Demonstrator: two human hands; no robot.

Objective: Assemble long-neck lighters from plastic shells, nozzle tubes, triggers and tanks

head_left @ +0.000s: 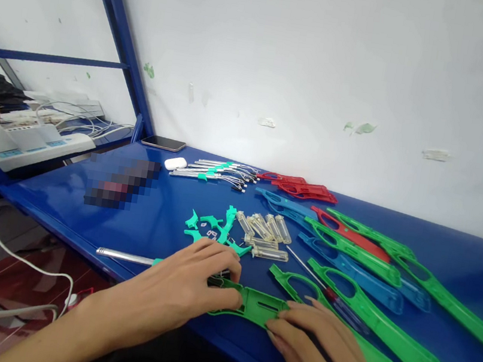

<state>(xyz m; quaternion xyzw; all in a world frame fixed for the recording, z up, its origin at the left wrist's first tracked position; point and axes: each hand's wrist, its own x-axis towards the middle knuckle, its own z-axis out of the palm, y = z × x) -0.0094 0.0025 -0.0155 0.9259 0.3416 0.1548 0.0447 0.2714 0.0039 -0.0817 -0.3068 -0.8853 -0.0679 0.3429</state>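
Note:
A green plastic shell half (259,308) lies open side up at the table's front edge. My left hand (197,277) is closed on its left end, thumb inside the hollow and fingers curled over; a small dark part shows beneath them. From behind that hand a silver metal rod (124,256) with a teal clip sticks out to the left. My right hand (321,347) grips the shell's right portion, fingertips on its rim. Just beyond my hands are teal plastic pieces (228,224) and several clear plastic cases (270,253).
Green shell halves (387,330), blue ones (359,274) and red ones (299,188) spread across the right and back. A screwdriver (329,292) lies among them. Behind are wired metal rods (206,176), a white earbud case (175,164) and a phone (163,143). A power strip (28,149) stands at left.

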